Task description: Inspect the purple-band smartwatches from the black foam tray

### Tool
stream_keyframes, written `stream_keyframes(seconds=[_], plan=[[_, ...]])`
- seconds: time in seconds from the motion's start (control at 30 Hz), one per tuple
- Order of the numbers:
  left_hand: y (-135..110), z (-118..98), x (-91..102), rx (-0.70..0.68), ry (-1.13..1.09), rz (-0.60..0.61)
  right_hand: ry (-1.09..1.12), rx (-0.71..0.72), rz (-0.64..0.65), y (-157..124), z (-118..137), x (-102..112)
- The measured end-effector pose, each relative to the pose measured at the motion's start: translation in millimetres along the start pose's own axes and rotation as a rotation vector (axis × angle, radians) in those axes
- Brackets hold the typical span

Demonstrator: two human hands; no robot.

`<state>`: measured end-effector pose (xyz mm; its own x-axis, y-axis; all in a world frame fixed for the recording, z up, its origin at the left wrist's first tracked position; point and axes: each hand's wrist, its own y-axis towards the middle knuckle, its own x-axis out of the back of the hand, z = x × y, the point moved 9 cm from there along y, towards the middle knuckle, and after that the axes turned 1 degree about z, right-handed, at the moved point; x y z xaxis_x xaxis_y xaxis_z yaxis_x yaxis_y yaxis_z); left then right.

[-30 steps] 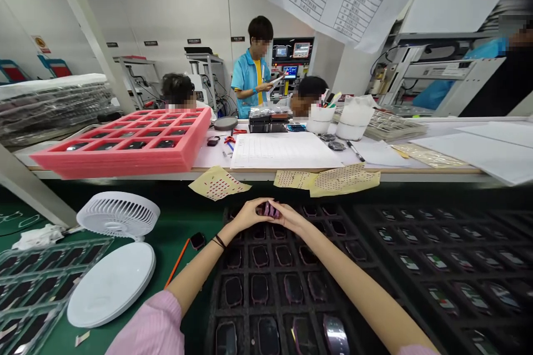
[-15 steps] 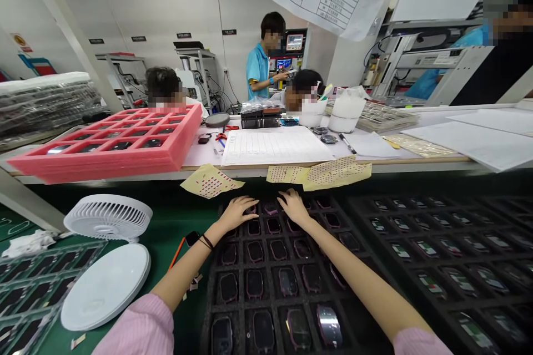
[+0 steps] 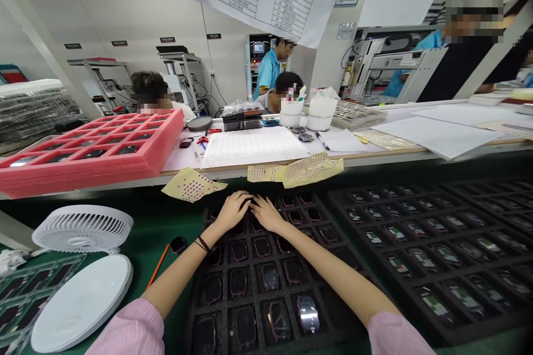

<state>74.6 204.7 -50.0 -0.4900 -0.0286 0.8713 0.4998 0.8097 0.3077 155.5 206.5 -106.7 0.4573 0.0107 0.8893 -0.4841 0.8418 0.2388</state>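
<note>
Both hands meet over the far rows of a black foam tray (image 3: 258,305), whose pockets hold dark smartwatch cases (image 3: 238,282) with pinkish rims. My left hand (image 3: 233,212) has its fingers bent together, pointing right; whatever lies under the fingertips is hidden. Beside it, my right hand (image 3: 268,215) reaches in from the right, its fingers stretched and slightly spread, tips close to those of the left hand. In the front row of pockets, a shiny silvery piece (image 3: 308,314) stands out among the darker cases.
A white fan (image 3: 83,227) and a clear tray (image 3: 29,299) lie to the left, near an orange stick (image 3: 158,266). More black trays (image 3: 420,255) fill the right. Above, a shelf carries a pink foam tray (image 3: 158,150) and paper sheets (image 3: 254,144); yellow sticker sheets (image 3: 312,170) hang from its edge. Co-workers sit and stand beyond.
My hands, apart over the tray's far rows before, have come together until their fingertips nearly touch. The view has turned to the right. A standing co-worker behind the shelf has turned and shifted.
</note>
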Motion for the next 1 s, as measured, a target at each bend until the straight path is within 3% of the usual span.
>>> stream_keyframes(seconds=[0.1,0.2,0.37,0.53,0.67,0.83,1.0], plan=[[27.1,-38.7,-19.8,-0.088,0.022,0.076,-0.011,0.072,0.011,-24.7,15.5,9.4],[56.9,-69.7,-55.7,-0.145,0.056,0.181,-0.042,0.194,0.028,-61.4,28.9,22.3],[96.7,-84.4,-101.7,-0.119,0.130,0.305,-0.089,0.186,0.050,-98.7,17.4,30.0],[122.1,-71.6,-112.9,-0.067,0.136,0.380,-0.113,0.148,0.028,-100.1,8.2,27.7],[133.3,-67.2,-113.5,-0.032,0.111,0.371,-0.114,0.167,0.013,-99.0,9.7,29.8],[144.5,-97.4,-121.8,-0.067,0.055,0.331,-0.094,0.179,0.024,-101.1,8.4,30.7],[159.8,-127.0,-147.0,-0.086,0.058,0.428,-0.089,0.195,0.004,-103.1,8.7,32.3]])
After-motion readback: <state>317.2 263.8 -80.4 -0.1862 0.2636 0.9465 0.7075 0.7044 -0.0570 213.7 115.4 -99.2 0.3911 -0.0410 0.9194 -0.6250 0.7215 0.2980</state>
